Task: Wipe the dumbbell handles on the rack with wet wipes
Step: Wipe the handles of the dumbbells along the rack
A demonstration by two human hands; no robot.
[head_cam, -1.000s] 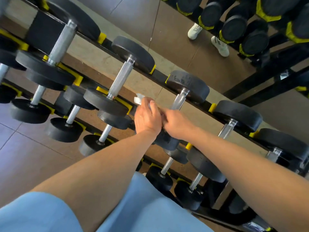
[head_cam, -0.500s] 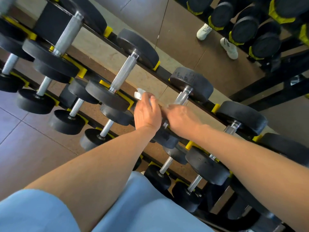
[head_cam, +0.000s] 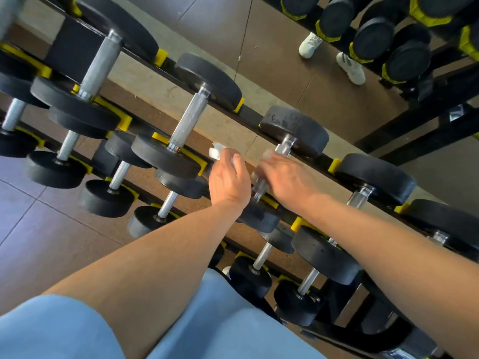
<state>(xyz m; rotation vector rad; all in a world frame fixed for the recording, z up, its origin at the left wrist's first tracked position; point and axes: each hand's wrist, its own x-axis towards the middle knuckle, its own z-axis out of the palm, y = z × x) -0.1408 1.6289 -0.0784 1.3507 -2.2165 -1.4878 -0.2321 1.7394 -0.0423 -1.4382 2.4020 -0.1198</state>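
Right hand (head_cam: 285, 177) gripping, rubbing middle dumbbell handle (head_cam: 259, 186). Left hand (head_cam: 228, 180) holding white wipe (head_cam: 215, 151). Many handles probably needing wiping.

Brown tiled floor (head_cam: 39, 244), wall mirror (head_cam: 324, 104) reflecting pale sneakers (head_cam: 350, 68), perhaps the person's own, light-blue shorts (head_cam: 220, 320)
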